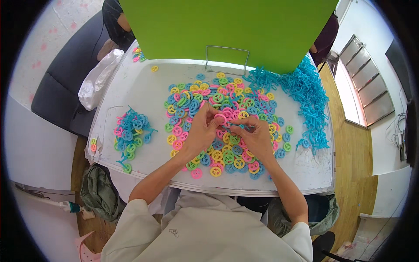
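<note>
Over the counter's (152,91) middle, the left hand (201,131) pinches a pink wheel (221,115), the right hand (256,139) a blue stick (243,126); a white strip (160,146) parts loose wheels (228,158) from the left-edge cluster (127,135); the shirt (209,231) bears an emblem (173,233).

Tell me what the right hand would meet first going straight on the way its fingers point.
Probably the pink wheel in the left hand, just beyond the right hand; depth is unclear, so they may already touch.

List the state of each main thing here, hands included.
Left hand: closed on pink wheel
Pink wheel: pinched
Right hand: closed on blue piece
Blue piece: pinched, partly hidden
Colored wheels: loose, heaped
Blue stems: heaped
Green panel: standing
White bag: crumpled
</note>
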A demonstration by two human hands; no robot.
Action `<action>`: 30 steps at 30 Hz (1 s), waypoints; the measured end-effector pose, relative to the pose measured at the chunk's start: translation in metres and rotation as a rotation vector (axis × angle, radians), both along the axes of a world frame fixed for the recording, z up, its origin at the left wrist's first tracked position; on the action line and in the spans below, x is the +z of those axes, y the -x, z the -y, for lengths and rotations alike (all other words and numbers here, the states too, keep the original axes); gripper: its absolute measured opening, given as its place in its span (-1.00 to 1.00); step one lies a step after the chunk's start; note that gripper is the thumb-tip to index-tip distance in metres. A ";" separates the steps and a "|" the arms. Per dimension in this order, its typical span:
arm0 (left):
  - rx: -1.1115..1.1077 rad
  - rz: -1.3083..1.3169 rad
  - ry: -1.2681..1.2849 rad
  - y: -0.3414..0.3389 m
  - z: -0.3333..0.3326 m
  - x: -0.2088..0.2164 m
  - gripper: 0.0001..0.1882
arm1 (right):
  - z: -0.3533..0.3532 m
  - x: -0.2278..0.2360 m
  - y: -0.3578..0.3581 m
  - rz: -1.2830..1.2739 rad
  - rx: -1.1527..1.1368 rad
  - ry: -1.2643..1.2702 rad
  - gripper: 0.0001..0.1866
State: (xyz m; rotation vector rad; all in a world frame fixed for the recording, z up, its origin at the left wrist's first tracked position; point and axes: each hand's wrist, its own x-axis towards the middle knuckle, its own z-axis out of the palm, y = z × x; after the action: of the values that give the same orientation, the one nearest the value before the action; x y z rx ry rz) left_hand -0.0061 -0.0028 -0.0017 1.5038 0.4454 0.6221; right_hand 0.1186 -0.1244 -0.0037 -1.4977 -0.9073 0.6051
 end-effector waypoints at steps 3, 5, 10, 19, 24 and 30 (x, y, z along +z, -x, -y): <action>-0.005 0.007 -0.101 0.001 -0.002 -0.002 -0.89 | 0.002 0.006 0.002 -0.118 -0.002 0.099 -0.87; -0.008 0.001 -0.197 0.001 -0.002 0.003 -0.89 | 0.003 0.003 0.000 -0.015 0.037 0.116 -0.85; -0.020 -0.030 -0.102 0.005 0.005 0.024 -0.77 | 0.001 0.003 0.002 0.180 -0.103 0.021 -0.85; 0.025 0.145 -0.032 0.001 0.016 0.014 -0.75 | 0.001 -0.006 0.002 -0.359 -0.011 0.036 -0.77; -0.004 0.194 0.052 0.001 0.018 0.016 -0.79 | 0.000 0.001 0.005 -0.557 0.043 -0.022 -0.74; 0.022 0.212 0.023 -0.001 0.021 0.012 -0.81 | 0.000 0.000 0.006 -0.570 0.032 -0.007 -0.73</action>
State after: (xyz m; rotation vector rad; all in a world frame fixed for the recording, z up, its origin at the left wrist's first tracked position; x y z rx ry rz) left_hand -0.0049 -0.0235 0.0102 1.3957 0.3046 0.7820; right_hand 0.1129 -0.1242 -0.0032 -1.2068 -0.4881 0.9872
